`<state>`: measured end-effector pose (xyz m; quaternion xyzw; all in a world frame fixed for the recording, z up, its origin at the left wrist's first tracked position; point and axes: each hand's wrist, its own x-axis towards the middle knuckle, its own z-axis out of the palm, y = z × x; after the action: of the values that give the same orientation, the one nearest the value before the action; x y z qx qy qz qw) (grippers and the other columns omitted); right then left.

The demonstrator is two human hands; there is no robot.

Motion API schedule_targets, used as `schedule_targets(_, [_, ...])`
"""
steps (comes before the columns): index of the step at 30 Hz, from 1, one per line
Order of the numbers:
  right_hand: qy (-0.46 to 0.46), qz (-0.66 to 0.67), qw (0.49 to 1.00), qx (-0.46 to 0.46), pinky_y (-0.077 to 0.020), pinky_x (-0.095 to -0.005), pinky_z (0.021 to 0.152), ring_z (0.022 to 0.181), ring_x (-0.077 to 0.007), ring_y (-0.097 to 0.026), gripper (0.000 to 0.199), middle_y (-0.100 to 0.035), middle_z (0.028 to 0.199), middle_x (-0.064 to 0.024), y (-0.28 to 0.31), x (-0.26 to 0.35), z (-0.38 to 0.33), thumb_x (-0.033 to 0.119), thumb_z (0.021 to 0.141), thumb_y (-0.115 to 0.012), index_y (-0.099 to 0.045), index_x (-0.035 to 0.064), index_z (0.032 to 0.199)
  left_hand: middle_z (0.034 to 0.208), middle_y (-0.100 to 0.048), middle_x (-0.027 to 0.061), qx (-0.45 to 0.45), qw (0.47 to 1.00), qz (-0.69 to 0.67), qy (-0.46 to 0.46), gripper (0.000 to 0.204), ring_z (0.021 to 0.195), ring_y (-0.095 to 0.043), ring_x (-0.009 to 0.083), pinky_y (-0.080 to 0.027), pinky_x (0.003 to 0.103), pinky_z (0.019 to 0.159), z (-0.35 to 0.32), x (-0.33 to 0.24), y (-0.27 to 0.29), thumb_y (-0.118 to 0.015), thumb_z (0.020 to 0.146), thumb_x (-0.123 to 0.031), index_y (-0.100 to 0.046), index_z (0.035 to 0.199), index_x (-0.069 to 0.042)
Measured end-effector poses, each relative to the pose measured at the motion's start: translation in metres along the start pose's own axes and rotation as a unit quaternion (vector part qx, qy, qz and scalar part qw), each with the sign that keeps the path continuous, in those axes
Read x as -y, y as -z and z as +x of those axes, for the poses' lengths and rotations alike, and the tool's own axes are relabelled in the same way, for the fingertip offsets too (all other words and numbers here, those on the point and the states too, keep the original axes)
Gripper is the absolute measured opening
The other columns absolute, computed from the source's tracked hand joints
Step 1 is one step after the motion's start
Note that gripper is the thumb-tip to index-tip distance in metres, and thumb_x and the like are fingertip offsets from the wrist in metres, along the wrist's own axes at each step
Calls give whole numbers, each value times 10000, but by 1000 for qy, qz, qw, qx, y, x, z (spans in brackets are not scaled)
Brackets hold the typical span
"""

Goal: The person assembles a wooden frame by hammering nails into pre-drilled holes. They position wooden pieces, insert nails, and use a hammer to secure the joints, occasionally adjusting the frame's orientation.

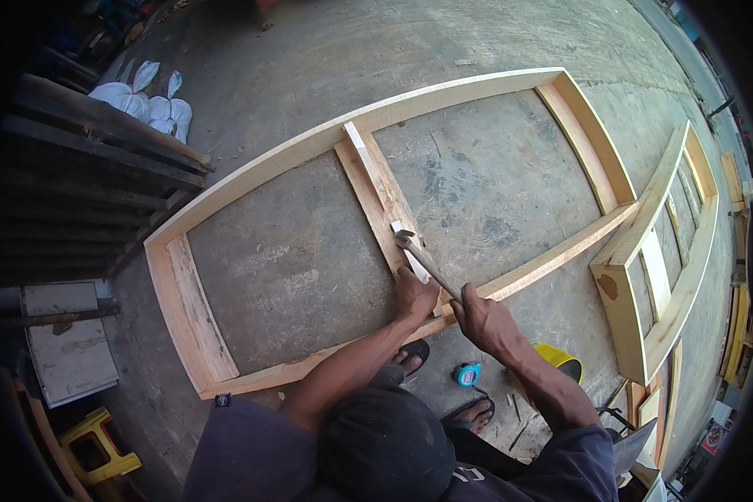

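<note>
A claw hammer (434,269) is gripped by its handle in my right hand (487,320). Its head rests close over a short pale wood strip (409,251) on the middle crosspiece (362,180) of a large wooden frame (259,181). My left hand (417,294) is closed around the near end of that strip, just below the hammer head. Any nail there is too small to make out. The frame lies on the concrete floor, with boards around its edge and the crosspiece spanning its two long sides.
A smaller wooden frame (630,251) stands to the right, touching the large one. By my feet are a teal tape measure (468,374) and a yellow round container (558,360). A dark slatted rack (92,176), white sacks (170,113) and a yellow stool (100,448) are at left.
</note>
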<state>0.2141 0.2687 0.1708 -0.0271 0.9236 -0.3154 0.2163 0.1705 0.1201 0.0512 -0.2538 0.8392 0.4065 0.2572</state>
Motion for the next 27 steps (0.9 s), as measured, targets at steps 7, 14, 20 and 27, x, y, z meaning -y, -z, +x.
schedule_targets(7, [45,61,995,-72,-505,-574,570,672,-529,-655,247,-622,661,-296,-10,-12,2,186,1007,-603,-461,-3,1077,1088,-673,373,9,1000,12,4,601,979,-705,503,-577,522,872,-4,-1,2,-683,836,-330,-470,1178,116])
schedule_targets(14, [42,68,993,-85,-523,-597,580,642,-538,-645,301,-608,628,-296,0,-10,-1,276,1022,-604,-460,13,1051,1098,-659,394,-1,1000,-3,-1,604,1001,-694,516,-571,515,901,-2,4,-2,-702,828,-310,-473,1170,131])
schedule_targets(20, [22,75,992,-104,-522,-595,583,663,-528,-655,300,-640,671,-287,-1,-18,-1,290,1026,-586,-454,21,1051,1135,-654,388,23,1000,3,10,591,1052,-684,501,-546,518,949,-5,7,1,-700,817,-304,-492,1166,126])
schedule_targets(27, [20,83,992,-93,-513,-609,607,691,-547,-648,321,-613,647,-311,-3,-9,5,311,1041,-560,-440,13,1056,1143,-667,377,16,1000,-4,10,655,1058,-689,499,-543,515,941,-7,12,-3,-705,819,-346,-502,1223,128])
